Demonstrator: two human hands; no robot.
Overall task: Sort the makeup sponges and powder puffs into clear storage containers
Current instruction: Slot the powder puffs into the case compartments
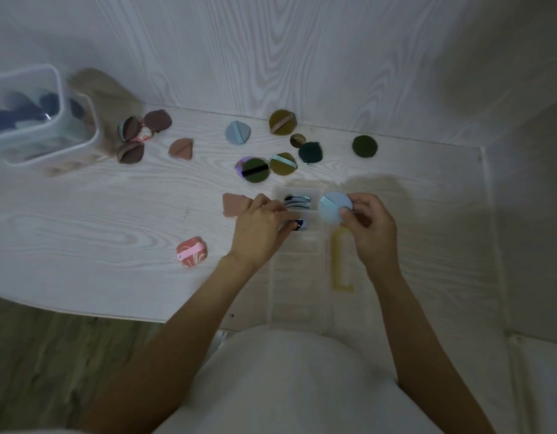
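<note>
A long clear container [299,277] lies on the table in front of me, with a few blue puffs [297,202] standing on edge at its far end. My right hand [369,228] pinches a round light-blue puff [333,205] just right of the container's far end. My left hand [261,228] reaches into the container, fingertips on a dark-blue puff [300,225]. Several loose puffs lie beyond: a pale-blue one [238,132], olive ones [281,121], a dark-green one [364,146], brown ones [130,152].
A clear tub [67,98] with dark sponges stands at the far left. A pink patterned puff [191,251] lies near the table's front edge, a dusty-pink one [233,204] by my left hand. A yellow strip [339,264] lies right of the container. Wall behind.
</note>
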